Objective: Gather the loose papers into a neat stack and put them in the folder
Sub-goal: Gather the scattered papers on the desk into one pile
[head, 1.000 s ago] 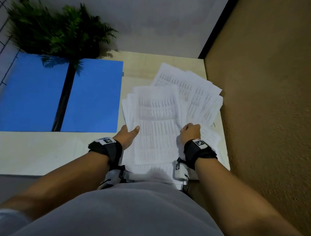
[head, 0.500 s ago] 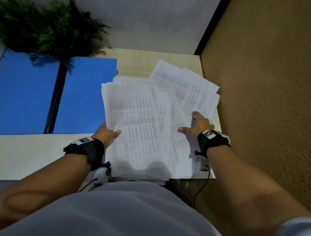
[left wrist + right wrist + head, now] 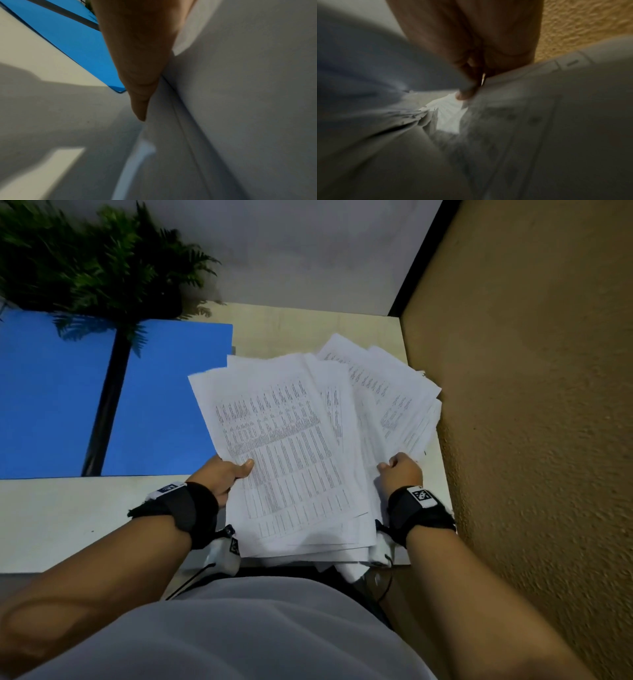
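At centre frame the left hand (image 3: 224,474) and right hand (image 3: 399,472) both clamp the papers (image 3: 291,446), now lifted and swung left toward the open blue folder (image 3: 164,405), though still fanned, not squared.

A pale wooden desk (image 3: 72,518) spreads out beneath and to the left of the hands. Far ahead and to the left of them a green fern-like plant (image 3: 92,265) stands, its dark stem (image 3: 106,409) running down toward the desk's near edge. A textured tan wall (image 3: 534,405) rises just right of the hands; a grey wall (image 3: 308,251) lies beyond.
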`<state>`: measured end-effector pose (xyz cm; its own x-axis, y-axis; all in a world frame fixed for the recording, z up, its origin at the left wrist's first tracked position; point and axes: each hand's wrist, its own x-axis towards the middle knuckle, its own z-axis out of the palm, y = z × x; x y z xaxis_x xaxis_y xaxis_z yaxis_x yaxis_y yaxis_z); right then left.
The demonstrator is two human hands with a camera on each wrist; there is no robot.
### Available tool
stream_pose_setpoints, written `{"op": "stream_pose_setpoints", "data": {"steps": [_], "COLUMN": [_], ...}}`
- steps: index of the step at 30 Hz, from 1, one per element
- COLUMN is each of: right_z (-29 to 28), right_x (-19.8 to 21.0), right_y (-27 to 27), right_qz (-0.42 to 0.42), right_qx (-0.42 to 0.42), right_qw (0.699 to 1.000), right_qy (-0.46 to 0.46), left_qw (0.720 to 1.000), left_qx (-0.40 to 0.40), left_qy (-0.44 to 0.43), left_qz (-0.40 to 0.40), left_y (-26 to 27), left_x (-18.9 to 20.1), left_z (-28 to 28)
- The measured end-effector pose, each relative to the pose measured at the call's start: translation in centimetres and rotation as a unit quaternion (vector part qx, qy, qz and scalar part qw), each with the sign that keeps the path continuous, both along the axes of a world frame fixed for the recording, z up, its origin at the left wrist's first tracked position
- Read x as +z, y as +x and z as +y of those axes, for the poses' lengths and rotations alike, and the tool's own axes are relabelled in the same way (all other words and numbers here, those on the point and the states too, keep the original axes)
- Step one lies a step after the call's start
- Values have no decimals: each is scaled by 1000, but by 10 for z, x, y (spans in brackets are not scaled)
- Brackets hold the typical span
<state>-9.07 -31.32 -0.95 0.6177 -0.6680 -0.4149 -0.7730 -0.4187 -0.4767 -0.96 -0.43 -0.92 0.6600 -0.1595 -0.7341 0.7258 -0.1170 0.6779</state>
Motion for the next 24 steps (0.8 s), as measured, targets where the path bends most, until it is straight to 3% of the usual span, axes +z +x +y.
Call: {"op": "stream_pose_setpoints", "data": {"steps": [4, 10, 14, 18, 21, 24], "right_z": [13, 20, 22, 18, 10, -3], "right_x": [-7, -14, -12, -11, -7, 5], "right_y": [-14, -16, -15, -15, -8, 12], "right_qz": [16, 64, 56, 37, -63, -151], "right_qx": [34, 47, 46, 61, -49, -188], "right_qw": [999, 993, 992, 984, 969, 928], "right_qy": [38, 87, 107, 164, 233, 285], "left_qw": [990, 951, 983, 984, 976, 973], "left_qx": [-89, -132, -90, -141, -150, -147], "left_qy": [103, 250, 143, 83, 128, 156], "left_qz": [-29, -128, -74, -73, -90, -86], "left_y": [-7, -10, -16, -22, -19, -15], "left_x": [-6, -5, 0, -4, -4, -8], "left_z": [-12, -31, -42, -34, -25, -16]}}
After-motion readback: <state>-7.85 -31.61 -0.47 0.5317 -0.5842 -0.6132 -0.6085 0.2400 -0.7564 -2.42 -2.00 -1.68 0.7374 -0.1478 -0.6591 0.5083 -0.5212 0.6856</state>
